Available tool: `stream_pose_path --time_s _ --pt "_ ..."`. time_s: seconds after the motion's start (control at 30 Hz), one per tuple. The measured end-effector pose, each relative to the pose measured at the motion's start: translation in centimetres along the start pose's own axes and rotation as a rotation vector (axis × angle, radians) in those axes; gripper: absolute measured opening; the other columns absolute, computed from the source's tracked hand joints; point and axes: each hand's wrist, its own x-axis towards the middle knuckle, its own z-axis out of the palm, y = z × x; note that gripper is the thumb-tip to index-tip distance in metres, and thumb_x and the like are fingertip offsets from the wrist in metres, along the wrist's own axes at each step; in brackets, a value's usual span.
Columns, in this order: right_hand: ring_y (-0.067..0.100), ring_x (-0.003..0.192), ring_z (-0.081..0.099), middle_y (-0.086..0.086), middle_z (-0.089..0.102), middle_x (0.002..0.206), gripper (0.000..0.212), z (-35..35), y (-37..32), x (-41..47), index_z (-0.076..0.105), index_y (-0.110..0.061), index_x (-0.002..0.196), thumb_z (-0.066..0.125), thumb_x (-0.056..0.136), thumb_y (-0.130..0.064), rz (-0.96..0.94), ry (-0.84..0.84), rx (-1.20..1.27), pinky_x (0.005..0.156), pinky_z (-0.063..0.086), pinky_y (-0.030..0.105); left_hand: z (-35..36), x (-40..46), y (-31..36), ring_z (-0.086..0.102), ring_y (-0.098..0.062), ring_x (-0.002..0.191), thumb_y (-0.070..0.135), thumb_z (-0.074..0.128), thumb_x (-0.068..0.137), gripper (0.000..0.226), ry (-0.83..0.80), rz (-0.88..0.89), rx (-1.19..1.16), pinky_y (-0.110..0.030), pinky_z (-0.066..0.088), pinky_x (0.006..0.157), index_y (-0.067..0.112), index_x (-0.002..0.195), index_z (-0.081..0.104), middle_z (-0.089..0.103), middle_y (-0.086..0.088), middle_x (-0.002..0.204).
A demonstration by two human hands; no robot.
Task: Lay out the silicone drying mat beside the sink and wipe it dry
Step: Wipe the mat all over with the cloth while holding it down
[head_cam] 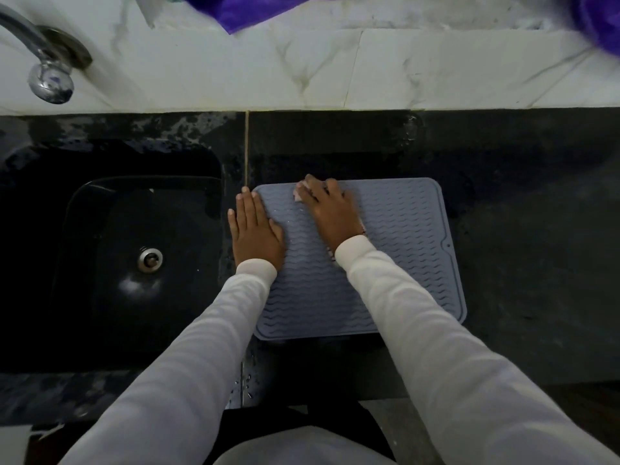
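Silicone drying mat (396, 250) lies flat just right of sink (100, 263); left hand (256, 231) flat, fingers straight, pinning mat's sink-side edge; right hand (330, 213) presses small pale cloth (300, 193) at far edge, fingers curled over it; best wipe along ridges away from sink, keep edge pinned

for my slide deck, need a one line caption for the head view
Left hand steadies the grey ribbed silicone mat beside the black sink while the right hand presses a pale cloth on it.

Both arms in pale long sleeves reach from 6 o'clock toward 12. Left hand (255, 231) lies flat, palm down, fingers straight and together, pointing to 12 o'clock. Right hand (330, 211) palm down at its 3 o'clock, fingers bent, angled toward 11 o'clock.
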Motion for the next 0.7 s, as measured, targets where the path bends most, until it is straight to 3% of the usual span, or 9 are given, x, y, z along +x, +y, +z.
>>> stream_pose_path --time_s 0.23,0.47,0.6,0.7 --pt "0.035 0.116 0.045 0.006 0.039 0.148 0.062 0.7 4.8 -1.1 0.043 -0.021 0.138 0.063 0.081 -0.01 0.027 0.041 -0.097 0.082 0.044 0.045 0.1 -0.2 -0.1 -0.001 -0.024 0.147 0.036 0.016 0.095 0.065 0.025 0.013 -0.033 -0.045 0.0 0.119 0.009 0.152 0.002 0.0 -0.01 0.16" --pt "0.039 0.125 0.036 0.007 0.029 0.154 0.055 0.2 8.1 -3.1 0.035 -0.023 0.145 0.047 0.093 -0.01 0.122 -0.018 -0.069 0.094 0.04 0.05 0.0 -0.4 -0.2 0.0 -0.025 0.147 0.035 0.017 0.095 0.064 0.02 0.016 -0.023 -0.045 -0.002 0.119 0.006 0.151 0.004 0.002 -0.012 0.16" --pt "0.039 0.131 0.032 0.012 0.029 0.153 0.051 -0.1 8.5 -3.2 0.04 -0.031 0.143 0.043 0.096 -0.011 0.295 -0.016 0.102 0.098 0.041 0.048 -0.1 -0.4 0.2 0.002 -0.027 0.147 0.034 0.019 0.095 0.065 0.027 0.038 -0.026 -0.046 -0.001 0.119 0.004 0.151 0.005 0.003 -0.014 0.159" --pt "0.04 0.127 0.035 0.017 0.023 0.151 0.056 -0.2 6.9 -3.0 0.033 -0.036 0.145 0.047 0.095 -0.014 0.416 -0.017 0.153 0.096 0.044 0.049 -0.3 -0.4 0.0 0.003 -0.028 0.147 0.034 0.02 0.094 0.065 0.029 0.032 -0.04 -0.047 0.0 0.119 0.003 0.151 0.006 0.004 -0.014 0.159"
